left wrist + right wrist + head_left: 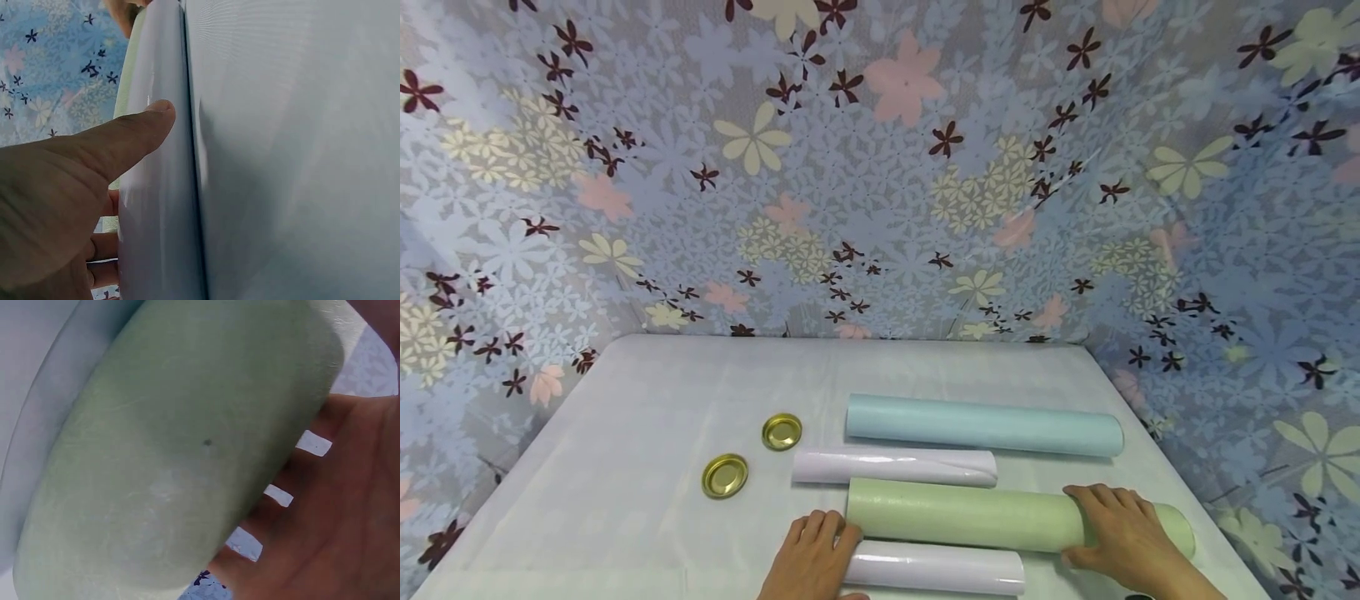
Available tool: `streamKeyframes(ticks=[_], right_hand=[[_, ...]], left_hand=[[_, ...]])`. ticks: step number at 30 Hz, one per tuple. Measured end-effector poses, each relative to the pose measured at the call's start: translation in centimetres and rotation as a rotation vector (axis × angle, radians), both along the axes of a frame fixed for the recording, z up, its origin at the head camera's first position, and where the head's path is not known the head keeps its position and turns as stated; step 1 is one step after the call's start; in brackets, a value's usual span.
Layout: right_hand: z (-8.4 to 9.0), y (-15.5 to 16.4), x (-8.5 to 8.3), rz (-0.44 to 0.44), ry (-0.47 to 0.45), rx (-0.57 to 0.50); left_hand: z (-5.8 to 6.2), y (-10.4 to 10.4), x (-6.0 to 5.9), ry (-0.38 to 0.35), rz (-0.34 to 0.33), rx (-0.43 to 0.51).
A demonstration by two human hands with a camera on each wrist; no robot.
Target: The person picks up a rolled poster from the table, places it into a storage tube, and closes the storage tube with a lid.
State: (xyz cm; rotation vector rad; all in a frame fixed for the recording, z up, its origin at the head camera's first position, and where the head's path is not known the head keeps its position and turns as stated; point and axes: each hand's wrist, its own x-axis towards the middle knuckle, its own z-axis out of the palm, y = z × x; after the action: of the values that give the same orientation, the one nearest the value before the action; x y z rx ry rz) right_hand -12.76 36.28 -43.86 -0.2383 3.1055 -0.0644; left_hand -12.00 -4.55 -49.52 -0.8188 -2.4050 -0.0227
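Observation:
My left hand [811, 554] holds the left end of the nearer glossy white roll [940, 568]. In the left wrist view its thumb [150, 125] lies across that white roll [161, 219], with the other fingers on the far side. Just beyond lies a thicker light green roll [962, 517], its left end close to my left fingertips. My right hand [1123, 533] grips the green roll near its right end, fingers over the far side and thumb on the near side. The right wrist view is mostly filled by the green roll [181, 437], and its fingers [275, 494] curve behind it.
A second white roll [895, 467] and a light blue roll [985, 427] lie behind the green one. Two small round gold lids or dishes [725, 477] sit to the left on the white-covered table [587, 467]. Flowered cloth [880, 208] hangs around the table.

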Motion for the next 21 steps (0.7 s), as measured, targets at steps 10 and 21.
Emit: streamKeyframes(ticks=[10,21], right_hand=[[-0.4,0.2,-0.8,0.028,-0.047,0.016],[-0.8,0.9,-1.5,0.116,-0.017,0.01]], left_hand=[[-0.9,0.2,0.0,-0.016,0.013,0.015],[-0.9,0.2,0.1,-0.037,0.028,-0.009]])
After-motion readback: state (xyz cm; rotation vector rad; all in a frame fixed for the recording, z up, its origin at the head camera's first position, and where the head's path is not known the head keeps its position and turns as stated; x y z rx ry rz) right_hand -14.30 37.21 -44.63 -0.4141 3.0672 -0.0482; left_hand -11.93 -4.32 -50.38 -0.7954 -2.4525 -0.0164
